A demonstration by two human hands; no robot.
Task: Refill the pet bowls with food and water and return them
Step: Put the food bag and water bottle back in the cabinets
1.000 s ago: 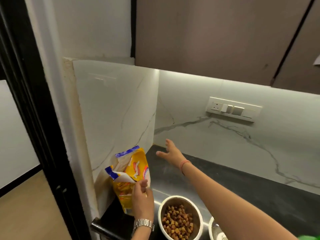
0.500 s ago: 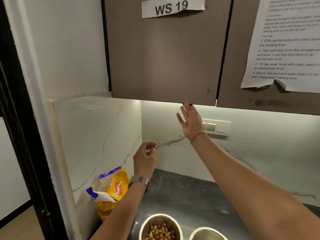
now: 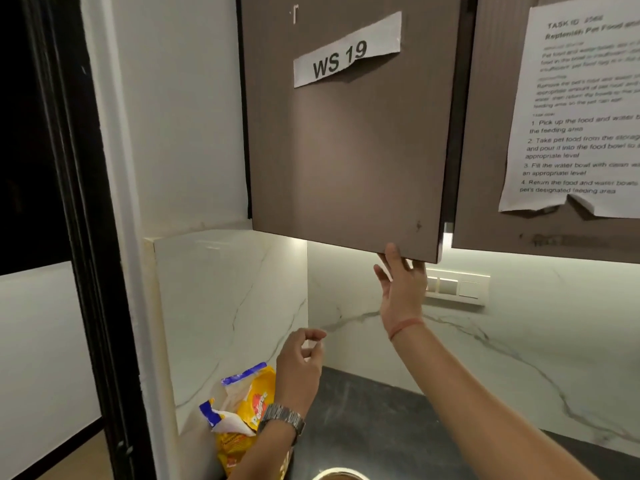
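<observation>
A yellow pet food bag (image 3: 242,414) with a torn blue-and-white top stands on the dark counter (image 3: 374,414) against the marble side wall. My left hand (image 3: 299,370), with a metal watch on the wrist, hovers above it with fingers loosely curled and nothing in them. My right hand (image 3: 401,285) is raised to the bottom edge of the brown wall cabinet door (image 3: 346,150), fingers hooked under it. That door, labelled WS 19, stands slightly ajar. Only the rim of a steel bowl (image 3: 341,474) shows at the bottom edge.
A second cabinet door (image 3: 485,133) on the right carries a printed task sheet (image 3: 581,109). A switch panel (image 3: 457,287) sits on the marble backsplash. A black door frame (image 3: 86,237) runs down the left side.
My left hand let go of the food bag and rose above it. My right hand went up from the counter to the cabinet door's bottom edge, and the door has swung out a little.
</observation>
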